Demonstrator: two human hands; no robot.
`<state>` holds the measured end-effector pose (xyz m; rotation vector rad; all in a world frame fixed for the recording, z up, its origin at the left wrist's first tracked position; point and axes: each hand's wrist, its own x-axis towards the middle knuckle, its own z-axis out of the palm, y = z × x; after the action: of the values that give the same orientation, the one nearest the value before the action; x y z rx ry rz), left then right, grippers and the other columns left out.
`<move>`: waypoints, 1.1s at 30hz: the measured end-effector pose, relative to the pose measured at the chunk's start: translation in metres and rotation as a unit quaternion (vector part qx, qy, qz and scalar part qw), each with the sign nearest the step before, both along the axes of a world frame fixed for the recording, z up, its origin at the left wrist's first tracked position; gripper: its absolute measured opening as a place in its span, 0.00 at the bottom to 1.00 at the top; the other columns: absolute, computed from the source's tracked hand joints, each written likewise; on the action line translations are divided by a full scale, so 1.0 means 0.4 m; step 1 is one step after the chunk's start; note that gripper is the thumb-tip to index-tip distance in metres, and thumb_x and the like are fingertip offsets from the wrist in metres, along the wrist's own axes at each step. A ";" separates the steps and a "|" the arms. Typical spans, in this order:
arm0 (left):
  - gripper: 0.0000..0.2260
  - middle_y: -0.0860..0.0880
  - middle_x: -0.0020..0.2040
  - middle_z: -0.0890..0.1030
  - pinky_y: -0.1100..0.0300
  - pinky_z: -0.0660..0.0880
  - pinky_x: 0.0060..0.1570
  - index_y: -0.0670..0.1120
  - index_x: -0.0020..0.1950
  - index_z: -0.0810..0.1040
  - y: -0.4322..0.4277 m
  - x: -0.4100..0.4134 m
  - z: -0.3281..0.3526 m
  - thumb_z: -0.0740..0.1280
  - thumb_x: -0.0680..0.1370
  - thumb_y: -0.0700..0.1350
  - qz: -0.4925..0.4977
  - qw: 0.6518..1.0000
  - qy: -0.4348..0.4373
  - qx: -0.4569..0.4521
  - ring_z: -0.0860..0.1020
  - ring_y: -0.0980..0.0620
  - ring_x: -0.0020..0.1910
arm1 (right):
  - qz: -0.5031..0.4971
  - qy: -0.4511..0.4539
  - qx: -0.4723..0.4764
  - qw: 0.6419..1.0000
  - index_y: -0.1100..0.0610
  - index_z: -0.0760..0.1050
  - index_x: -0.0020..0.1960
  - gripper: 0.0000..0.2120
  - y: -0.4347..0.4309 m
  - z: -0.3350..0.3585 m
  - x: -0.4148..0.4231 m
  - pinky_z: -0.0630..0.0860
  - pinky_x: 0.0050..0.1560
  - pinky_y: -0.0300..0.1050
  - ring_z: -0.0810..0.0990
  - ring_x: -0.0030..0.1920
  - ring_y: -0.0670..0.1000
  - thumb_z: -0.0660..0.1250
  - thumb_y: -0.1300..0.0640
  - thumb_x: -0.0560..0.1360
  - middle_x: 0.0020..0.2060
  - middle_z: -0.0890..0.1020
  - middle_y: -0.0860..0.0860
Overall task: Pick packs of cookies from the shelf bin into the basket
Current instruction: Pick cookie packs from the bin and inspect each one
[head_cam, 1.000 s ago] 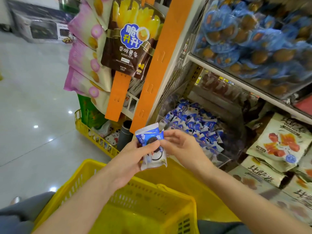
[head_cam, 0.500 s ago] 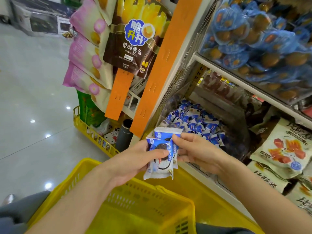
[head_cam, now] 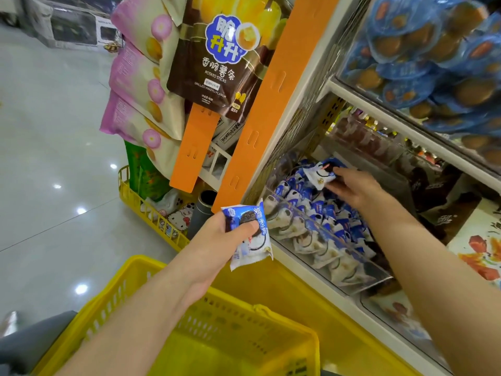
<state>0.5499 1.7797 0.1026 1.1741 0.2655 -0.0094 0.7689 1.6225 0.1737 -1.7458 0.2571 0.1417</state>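
Left hand (head_cam: pixel 225 234) is curled round a blue-and-white plastic cookie pack (head_cam: pixel 250 234), thumb pressed across the front. There might be another pack tucked behind it, can't really tell. That pack hangs just above the far rim of the yellow plastic basket (head_cam: pixel 260 308), right by the near corner of the clear plastic shelf bin (head_cam: pixel 360 270). The basket's mouth is wide open underneath, with plenty of room.

Right hand (head_cam: pixel 352 188) is over inside the bin, pinching a second cookie pack (head_cam: pixel 322 173) at the fingertips, lifted clear of the heap of matching packs. It's tighter in there: the bin's clear front wall stands between the two hands, a white shelf edge (head_cam: pixel 379 109) runs overhead, and an orange upright strip (head_cam: pixel 257 126) sits just left of the bin. Left of all that it's bare grey tiled floor (head_cam: pixel 54 158).
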 end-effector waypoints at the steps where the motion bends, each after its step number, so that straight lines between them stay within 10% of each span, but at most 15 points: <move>1: 0.13 0.46 0.52 0.83 0.55 0.78 0.54 0.45 0.61 0.74 0.000 0.003 0.000 0.64 0.77 0.42 0.004 1.000 0.004 0.002 0.82 0.51 0.50 | -0.005 -0.002 -0.028 1.000 0.66 0.67 0.65 0.16 0.001 -0.008 0.019 0.76 0.49 0.44 0.76 0.59 0.55 0.61 0.64 0.78 0.63 0.74 0.60; 7: 0.14 0.46 0.52 0.82 0.53 0.78 0.54 0.46 0.61 0.73 0.004 0.023 -0.007 0.65 0.76 0.43 0.016 0.999 0.020 0.019 0.82 0.52 0.49 | 0.036 -0.040 -0.349 0.935 0.64 0.73 0.39 0.12 0.003 -0.076 0.072 0.76 0.54 0.52 0.79 0.52 0.60 0.62 0.57 0.78 0.52 0.80 0.64; 9: 0.15 0.47 0.53 0.82 0.53 0.78 0.54 0.47 0.62 0.72 0.003 0.029 -0.010 0.66 0.76 0.44 0.013 0.999 0.021 0.021 0.82 0.52 0.50 | 0.077 -0.042 -0.387 0.918 0.61 0.71 0.35 0.13 0.007 -0.086 0.077 0.75 0.40 0.48 0.78 0.37 0.55 0.65 0.57 0.76 0.39 0.80 0.59; 13: 0.16 0.47 0.55 0.81 0.50 0.76 0.58 0.48 0.64 0.71 -0.003 0.037 -0.022 0.66 0.76 0.44 0.001 0.999 0.029 0.022 0.80 0.51 0.53 | 0.092 -0.048 -0.378 0.920 0.59 0.69 0.34 0.13 0.022 -0.096 0.097 0.72 0.21 0.37 0.75 0.29 0.48 0.66 0.59 0.76 0.38 0.78 0.57; 17: 0.15 0.49 0.53 0.82 0.50 0.76 0.58 0.50 0.62 0.72 -0.006 0.039 -0.031 0.66 0.76 0.45 0.001 0.998 0.040 0.040 0.81 0.53 0.52 | 0.124 -0.003 -0.390 0.912 0.61 0.69 0.35 0.12 0.032 -0.088 0.122 0.79 0.39 0.42 0.77 0.33 0.52 0.65 0.62 0.76 0.39 0.78 0.59; 21: 0.14 0.51 0.51 0.82 0.57 0.78 0.52 0.51 0.61 0.72 -0.005 0.040 -0.031 0.67 0.76 0.46 0.001 0.997 0.046 0.056 0.81 0.55 0.49 | 0.170 0.069 -0.352 0.918 0.63 0.72 0.42 0.05 0.027 -0.053 0.135 0.77 0.28 0.35 0.78 0.35 0.50 0.66 0.64 0.75 0.40 0.78 0.59; 27: 0.15 0.50 0.54 0.81 0.56 0.77 0.54 0.50 0.62 0.71 -0.013 0.040 -0.025 0.66 0.76 0.46 0.007 0.997 0.036 0.072 0.80 0.54 0.52 | 0.180 -0.018 -0.385 0.905 0.67 0.70 0.59 0.15 0.021 -0.090 0.142 0.77 0.42 0.40 0.76 0.33 0.48 0.64 0.57 0.77 0.53 0.78 0.62; 30: 0.15 0.49 0.55 0.80 0.53 0.77 0.56 0.50 0.62 0.71 -0.017 0.041 -0.020 0.66 0.76 0.45 0.020 0.997 0.031 0.069 0.80 0.52 0.54 | 0.165 -0.067 -0.395 0.901 0.63 0.72 0.47 0.10 0.023 -0.109 0.130 0.77 0.31 0.36 0.77 0.32 0.50 0.64 0.56 0.77 0.54 0.79 0.64; 33: 0.14 0.48 0.55 0.80 0.51 0.77 0.55 0.49 0.61 0.71 -0.020 0.039 -0.015 0.66 0.76 0.44 0.026 0.998 0.025 0.050 0.80 0.51 0.53 | 0.160 -0.086 -0.430 0.884 0.64 0.72 0.45 0.15 0.025 -0.107 0.114 0.77 0.47 0.53 0.80 0.42 0.58 0.63 0.51 0.77 0.47 0.80 0.63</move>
<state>0.5656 1.7717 0.0968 1.2680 0.3446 0.0210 0.8146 1.6324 0.1308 -2.6683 -0.1403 0.1155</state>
